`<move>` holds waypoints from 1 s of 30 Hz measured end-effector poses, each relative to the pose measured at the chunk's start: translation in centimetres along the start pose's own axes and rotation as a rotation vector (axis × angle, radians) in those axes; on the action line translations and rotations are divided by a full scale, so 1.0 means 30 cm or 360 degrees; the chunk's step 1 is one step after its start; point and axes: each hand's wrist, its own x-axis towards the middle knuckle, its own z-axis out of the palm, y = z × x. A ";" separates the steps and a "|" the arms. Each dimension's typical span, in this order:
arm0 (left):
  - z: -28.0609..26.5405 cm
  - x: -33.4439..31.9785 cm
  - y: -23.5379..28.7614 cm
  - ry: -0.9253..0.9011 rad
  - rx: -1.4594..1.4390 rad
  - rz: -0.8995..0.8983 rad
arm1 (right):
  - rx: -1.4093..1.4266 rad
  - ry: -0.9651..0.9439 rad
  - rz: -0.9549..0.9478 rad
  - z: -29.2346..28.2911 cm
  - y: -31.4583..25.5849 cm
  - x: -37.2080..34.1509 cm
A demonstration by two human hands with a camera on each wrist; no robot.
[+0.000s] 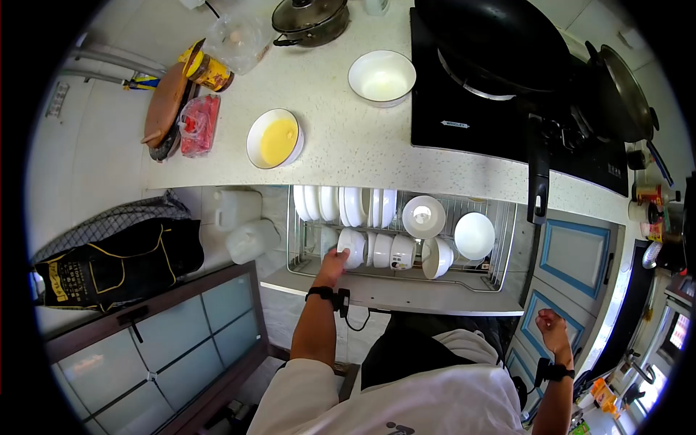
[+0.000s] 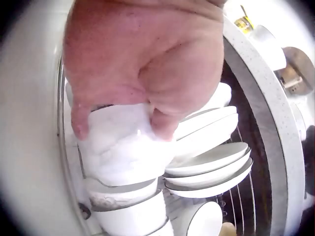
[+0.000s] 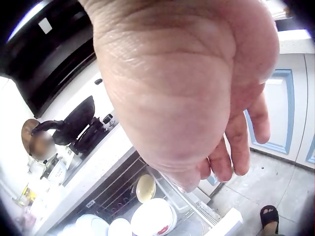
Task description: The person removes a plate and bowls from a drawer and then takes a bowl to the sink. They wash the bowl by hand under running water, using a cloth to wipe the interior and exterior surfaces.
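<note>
My left hand [image 1: 333, 266] reaches into the pulled-out dish drawer and grips a white bowl [image 1: 352, 246] at the left end of the front row. In the left wrist view the bowl [image 2: 125, 145] sits between the thumb and a finger of that hand [image 2: 145, 59], still among its neighbours. More white bowls [image 1: 402, 251] stand on edge to its right, and white plates [image 1: 353, 206] line the row behind. My right hand [image 1: 553, 330] hangs beside the drawer, holding nothing, with its fingers loosely bent in the right wrist view.
On the counter [image 1: 326, 138] above stand a bowl of yellow liquid [image 1: 278, 141], a white bowl [image 1: 382, 76] and a lidded pot [image 1: 310, 22]. A wok's handle [image 1: 537, 174] juts past the counter edge. Plastic jugs [image 1: 251, 241] are left of the drawer's wire rack [image 1: 500, 272].
</note>
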 end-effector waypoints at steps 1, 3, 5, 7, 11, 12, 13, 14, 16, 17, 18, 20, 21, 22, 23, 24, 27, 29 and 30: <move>-0.001 0.019 -0.010 0.0001 -0.0028 -0.0020 | -0.0005 -0.0004 0.0027 0.001 0.002 0.001; -0.005 0.036 -0.006 -0.0013 -0.0126 -0.0066 | -0.0011 -0.0013 0.0084 0.003 0.011 -0.001; -0.013 0.024 0.014 -0.0039 -0.0272 -0.0125 | -0.0048 -0.0028 0.0062 0.002 -0.004 -0.008; -0.022 0.012 0.032 -0.0035 -0.0148 -0.0087 | -0.0048 -0.0042 0.0028 0.005 -0.014 -0.011; -0.014 0.043 0.000 0.0127 0.0182 0.0138 | -0.0070 -0.0031 -0.0014 0.023 0.001 0.005; -0.010 0.074 -0.031 0.0204 0.0254 0.0210 | -0.0095 -0.0020 -0.0016 0.026 0.006 0.009; -0.011 0.114 -0.069 0.0311 0.0356 0.0259 | -0.0086 -0.0046 -0.0015 0.026 0.005 0.011; -0.012 0.157 -0.110 0.0416 0.0459 0.0307 | -0.0077 -0.0072 -0.0011 0.024 0.003 0.013; 0.006 0.130 -0.074 0.0638 0.0717 0.0395 | -0.0073 -0.0098 0.0008 0.016 -0.004 0.010; 0.009 0.075 -0.018 0.0758 0.0874 0.0435 | -0.0075 -0.0102 0.0023 0.014 -0.011 0.006; 0.020 0.002 0.061 0.0879 0.1030 0.0479 | -0.0076 -0.0102 0.0035 0.009 -0.011 0.006; 0.052 -0.100 0.155 0.0999 0.1293 0.0703 | -0.0002 -0.0074 0.0033 0.014 0.031 0.004; 0.068 -0.135 0.188 0.1058 0.1426 0.0817 | 0.0038 -0.0060 0.0033 0.020 0.056 0.001; 0.082 -0.147 0.223 0.0925 0.1510 0.0783 | 0.0049 -0.0060 0.0040 0.023 0.077 -0.004; 0.109 -0.163 0.258 0.0713 0.1579 0.0824 | 0.0061 -0.0058 0.0044 0.025 0.095 -0.006; 0.156 -0.180 0.294 0.0501 0.1643 0.0863 | 0.0073 -0.0055 0.0046 0.028 0.109 -0.007; 0.332 -0.211 0.321 0.0133 0.1628 0.1341 | 0.0029 -0.0071 0.0096 0.036 0.135 -0.017; 0.449 -0.179 0.314 0.0034 0.1715 0.1587 | 0.0070 -0.0044 0.0073 0.037 0.142 -0.033; 0.502 -0.139 0.297 0.0052 0.1780 0.1622 | 0.0090 -0.0027 0.0060 0.037 0.143 -0.040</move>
